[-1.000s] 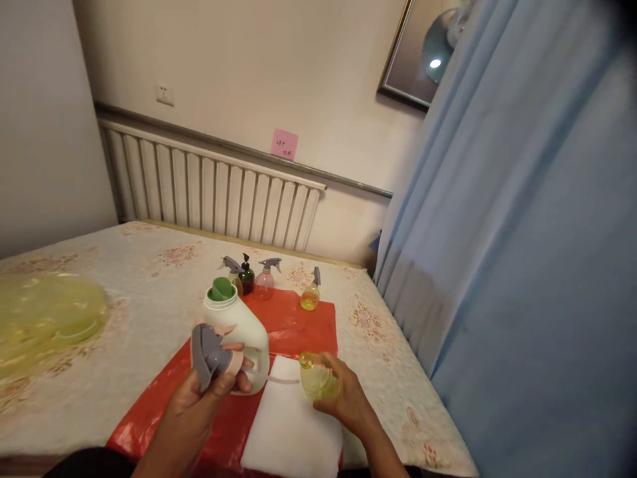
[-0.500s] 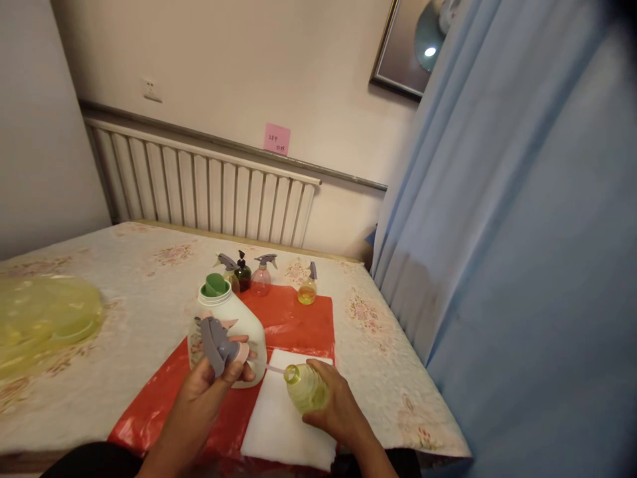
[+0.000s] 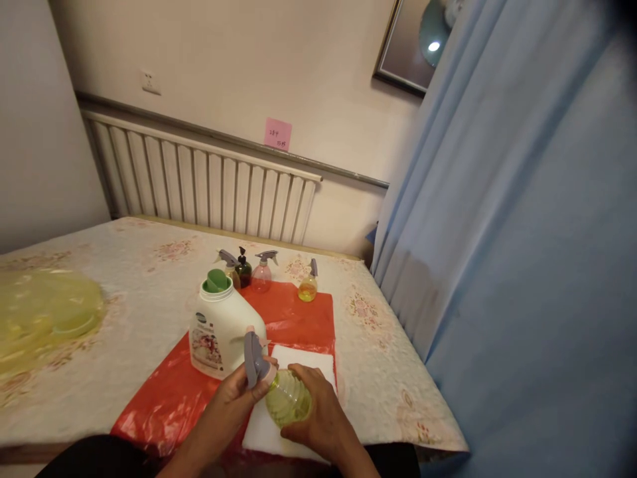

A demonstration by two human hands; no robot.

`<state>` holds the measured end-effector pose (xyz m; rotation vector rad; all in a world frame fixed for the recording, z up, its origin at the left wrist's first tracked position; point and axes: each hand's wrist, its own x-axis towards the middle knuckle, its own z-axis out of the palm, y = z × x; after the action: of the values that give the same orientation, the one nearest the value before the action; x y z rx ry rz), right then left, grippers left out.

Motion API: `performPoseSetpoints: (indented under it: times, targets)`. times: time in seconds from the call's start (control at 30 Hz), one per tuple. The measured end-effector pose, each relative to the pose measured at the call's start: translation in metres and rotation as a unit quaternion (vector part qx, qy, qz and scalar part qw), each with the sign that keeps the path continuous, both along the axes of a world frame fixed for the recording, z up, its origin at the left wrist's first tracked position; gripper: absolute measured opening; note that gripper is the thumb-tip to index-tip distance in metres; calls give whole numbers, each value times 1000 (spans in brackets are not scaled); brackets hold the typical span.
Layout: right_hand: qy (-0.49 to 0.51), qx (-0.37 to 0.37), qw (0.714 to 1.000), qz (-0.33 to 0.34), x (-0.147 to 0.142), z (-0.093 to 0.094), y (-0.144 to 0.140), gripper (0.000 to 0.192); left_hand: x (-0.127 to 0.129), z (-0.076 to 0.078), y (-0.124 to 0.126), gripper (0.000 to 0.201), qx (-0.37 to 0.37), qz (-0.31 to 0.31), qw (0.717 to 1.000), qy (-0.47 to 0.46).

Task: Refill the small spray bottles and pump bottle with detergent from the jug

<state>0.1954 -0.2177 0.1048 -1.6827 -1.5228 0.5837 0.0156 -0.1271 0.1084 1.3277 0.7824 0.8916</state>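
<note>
Now the left hand (image 3: 233, 398) pinches the grey sprayer (image 3: 253, 357) onto the bottle (image 3: 287, 398), which the right hand (image 3: 318, 415) grips tilted over the white pad (image 3: 308, 362). The head looks seated, not tightened. Next, I judge, comes twisting the collar while keeping the bottle steady.

Beige wall (image 3: 279, 60) behind table. White slatted radiator (image 3: 209, 186) along wall base, grey rail above. Pink note (image 3: 277, 134) stuck above radiator. Socket (image 3: 150, 81) upper left. Framed picture (image 3: 418, 43) upper right, lamp glare in glass. Blue curtain (image 3: 522, 232) fills right side. Table (image 3: 124, 265) under floral cloth. Warm dim light.
</note>
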Motion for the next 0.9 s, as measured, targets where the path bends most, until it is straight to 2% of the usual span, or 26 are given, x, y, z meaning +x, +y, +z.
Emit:
performPoseSetpoints:
  times: [0.07, 0.23, 0.4, 0.57, 0.9]
  targets:
    - [11, -1, 1000, -5, -1, -2, 0, 92, -2, -1, 2, 45, 17, -25, 999, 11]
    - [10, 5, 1000, -4, -4, 3, 0, 88, -7, -3, 6, 43, 57, -3, 997, 45]
    - [2, 1, 1000, -6, -8, 6, 1, 82, -11, 0, 5, 40, 76, -20, 995, 58]
    - [-1, 0, 1000, -12, -8, 7, 1, 85, -10, 2, 4, 39, 72, -41, 995, 48]
    - [55, -10, 998, -29, -11, 1, -1, 88, -9, 1, 1, 43, 82, -54, 993, 64]
